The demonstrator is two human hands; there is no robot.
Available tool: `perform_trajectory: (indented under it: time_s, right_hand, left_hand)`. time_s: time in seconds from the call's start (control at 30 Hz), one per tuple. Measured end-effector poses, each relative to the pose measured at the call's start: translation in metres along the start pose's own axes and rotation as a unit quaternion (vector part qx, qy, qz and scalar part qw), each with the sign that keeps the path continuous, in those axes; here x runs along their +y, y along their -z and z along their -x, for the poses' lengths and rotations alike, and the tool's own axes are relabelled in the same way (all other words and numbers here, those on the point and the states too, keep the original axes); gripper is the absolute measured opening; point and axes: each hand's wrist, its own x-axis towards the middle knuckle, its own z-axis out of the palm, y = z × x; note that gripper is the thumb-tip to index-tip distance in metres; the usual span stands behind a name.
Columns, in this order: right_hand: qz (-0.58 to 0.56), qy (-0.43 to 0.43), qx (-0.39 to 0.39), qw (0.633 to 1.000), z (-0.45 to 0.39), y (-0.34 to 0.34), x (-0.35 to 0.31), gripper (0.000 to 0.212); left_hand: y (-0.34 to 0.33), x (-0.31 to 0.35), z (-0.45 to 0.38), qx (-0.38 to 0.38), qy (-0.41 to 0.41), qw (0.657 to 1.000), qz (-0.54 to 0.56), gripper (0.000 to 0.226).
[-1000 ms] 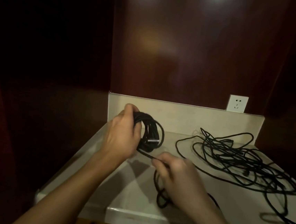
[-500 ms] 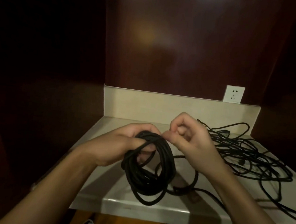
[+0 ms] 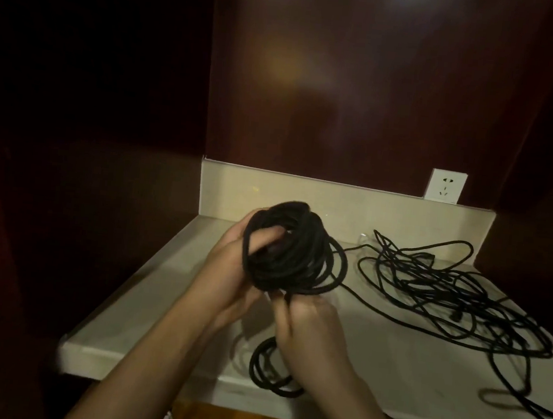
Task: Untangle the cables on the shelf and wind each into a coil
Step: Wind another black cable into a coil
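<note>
Coil (image 3: 293, 248) in both hands' grip

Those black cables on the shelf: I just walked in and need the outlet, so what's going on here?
A person is winding one black cable into a coil. The left hand holds the coil up, fingers through its middle, while the right hand pinches the strand under it. A tangled pile lies loose on the shelf, below the outlet.
</note>
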Motion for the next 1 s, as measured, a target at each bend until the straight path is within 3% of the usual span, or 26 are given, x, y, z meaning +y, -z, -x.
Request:
perform_trajectory:
  time_s: [0.07,0.13,0.2,0.27,0.3,0.33,0.4,0.43,0.47,0.5,0.63,0.7,0.73,0.77,0.83,0.9,1.0]
  right_hand:
    - [-0.072,-0.056,0.025,0.996,0.004,-0.006,-0.008,0.024]
    - [-0.272,-0.148,0.07,0.948,0.006,-0.001,-0.012,0.028]
    - [-0.49,-0.251,0.077,0.831,0.007,0.007,-0.008,0.03]
    - [-0.643,-0.289,0.038,0.708,0.01,0.012,-0.008,0.029]
    - [-0.661,-0.287,0.009,0.693,0.011,0.013,-0.012,0.029]
    - [-0.631,-0.281,-0.023,0.722,0.012,0.012,-0.014,0.028]
    - [-0.432,-0.227,-0.075,0.869,0.016,0.007,-0.014,0.02]
    - [-0.333,-0.195,-0.088,0.918,0.016,0.006,-0.014,0.016]
    - [-0.283,-0.177,-0.105,0.937,0.016,0.005,-0.013,0.013]
    - [-0.291,-0.186,-0.131,0.929,0.017,0.006,-0.013,0.012]
    - [-0.468,-0.304,-0.211,0.802,0.022,0.009,-0.014,0.022]
    - [-0.478,-0.308,-0.216,0.794,0.022,0.01,-0.013,0.024]
    - [-0.443,-0.296,-0.212,0.819,0.022,0.011,-0.012,0.024]
    - [-0.372,-0.263,-0.198,0.868,0.023,0.012,-0.011,0.024]
    - [-0.146,-0.137,-0.167,0.965,0.028,0.015,-0.01,0.017]
    - [0.048,-0.038,-0.154,0.986,0.03,0.026,-0.018,0.021]
    - [0.148,0.019,-0.128,0.98,0.022,0.046,-0.023,0.029]
  left_hand:
    - [0.002,-0.004,-0.005,0.056,-0.045,0.994,-0.078,0.018]
    - [0.008,-0.007,-0.01,0.08,-0.082,0.984,-0.139,0.019]
    - [0.017,-0.009,-0.011,0.073,-0.113,0.972,-0.193,0.02]
    - [0.019,-0.007,-0.012,0.078,-0.136,0.965,-0.21,0.02]
    - [0.017,-0.007,-0.011,0.085,-0.137,0.966,-0.2,0.02]
    - [0.015,-0.008,-0.011,0.1,-0.14,0.965,-0.197,0.02]
    - [0.015,-0.013,-0.011,0.13,-0.173,0.944,-0.247,0.021]
    - [0.016,-0.016,-0.011,0.138,-0.202,0.923,-0.296,0.02]
    - [0.018,-0.018,-0.01,0.138,-0.231,0.901,-0.341,0.018]
    - [0.021,-0.02,-0.01,0.142,-0.249,0.883,-0.371,0.017]
    - [0.027,-0.019,-0.011,0.189,-0.27,0.871,-0.363,0.022]
    - [0.029,-0.018,-0.008,0.165,-0.276,0.851,-0.415,0.028]
    - [0.029,-0.017,-0.007,0.139,-0.275,0.838,-0.45,0.033]
    - [0.03,-0.017,-0.005,0.115,-0.266,0.822,-0.49,0.038]
    - [0.031,-0.013,-0.005,0.083,-0.239,0.783,-0.568,0.047]
    - [0.027,-0.008,-0.004,0.078,-0.211,0.755,-0.616,0.045]
    - [0.022,0.0,0.001,0.082,-0.209,0.74,-0.634,0.031]
